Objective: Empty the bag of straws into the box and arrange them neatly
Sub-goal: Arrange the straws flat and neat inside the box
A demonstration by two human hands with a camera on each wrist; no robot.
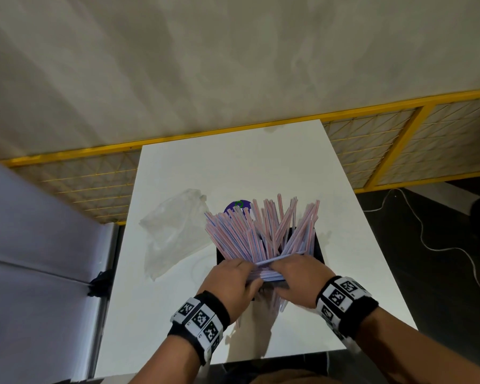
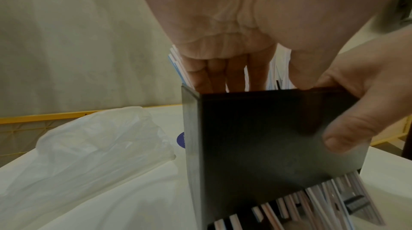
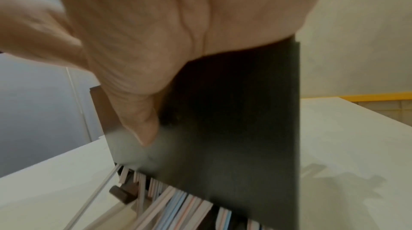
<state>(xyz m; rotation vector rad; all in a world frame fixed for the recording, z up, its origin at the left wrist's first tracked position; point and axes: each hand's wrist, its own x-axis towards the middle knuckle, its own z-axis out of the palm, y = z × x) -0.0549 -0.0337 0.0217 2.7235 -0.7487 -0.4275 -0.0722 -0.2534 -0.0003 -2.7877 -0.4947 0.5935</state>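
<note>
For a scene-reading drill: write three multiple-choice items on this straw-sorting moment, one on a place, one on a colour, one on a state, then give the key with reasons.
1. Where does the plastic bag lie?
A. On the table left of the box
B. Inside the box
C. On the floor

2. What colour is the box?
A. White
B. Black
C. Yellow

3. How are the straws right now?
A. All lying flat and aligned in the box
B. Sealed in the bag
C. Fanned out untidily, sticking up from the box

Key:
1 A, the head view shows the crumpled bag flat on the white table beside the box.
2 B, both wrist views show dark black walls.
3 C, the straws splay at many angles while the left hand and right hand gather a bunch at the near edge; some poke out under the box.
</note>
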